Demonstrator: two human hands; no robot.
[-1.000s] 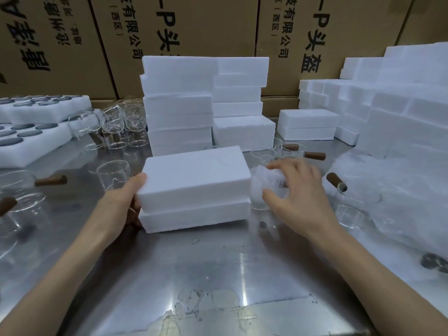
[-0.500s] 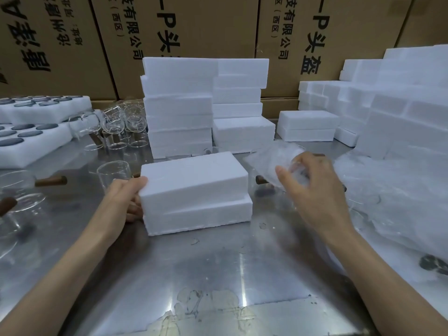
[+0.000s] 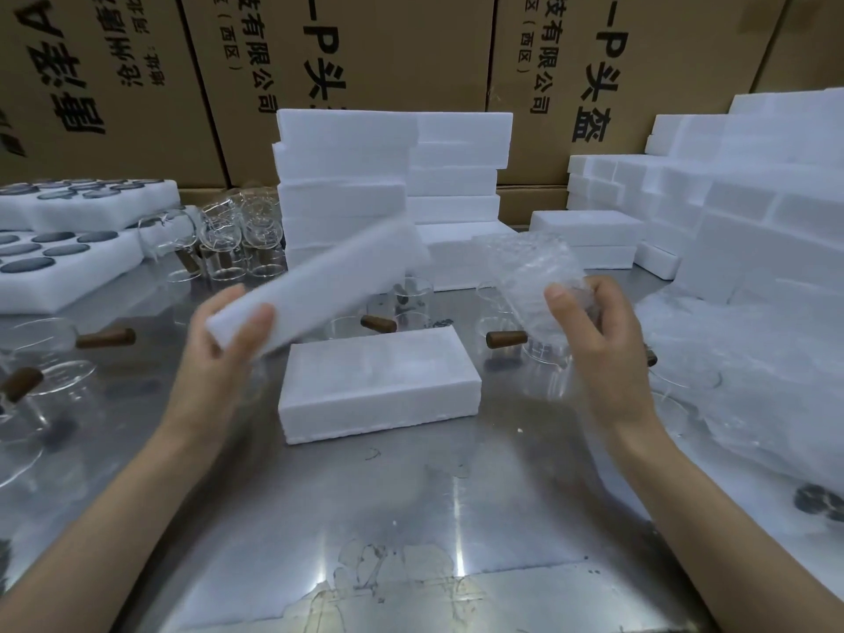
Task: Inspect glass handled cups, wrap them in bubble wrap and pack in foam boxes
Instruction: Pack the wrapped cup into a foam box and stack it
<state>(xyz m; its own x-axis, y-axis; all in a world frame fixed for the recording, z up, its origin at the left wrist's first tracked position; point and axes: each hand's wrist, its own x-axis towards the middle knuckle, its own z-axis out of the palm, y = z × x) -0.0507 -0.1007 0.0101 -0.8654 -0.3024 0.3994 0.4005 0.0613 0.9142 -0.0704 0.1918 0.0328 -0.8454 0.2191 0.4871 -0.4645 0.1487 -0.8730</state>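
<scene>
My left hand [image 3: 224, 331] pinches the raised foam lid [image 3: 319, 285], my right hand [image 3: 589, 331] grips the bubble-wrapped cup [image 3: 530, 271]; I fear it slipping onto the desk [image 3: 411, 518] beside the foam box [image 3: 379, 386].

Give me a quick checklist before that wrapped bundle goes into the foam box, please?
1. Lid off: ok, left hand holds the foam lid lifted and tilted.
2. Foam box flat on the metal table: ok.
3. Box cavity empty: cannot tell from this angle.
4. Bubble-wrapped bundle gripped by right hand: ok.
5. Cup fully covered: cannot tell.
</scene>
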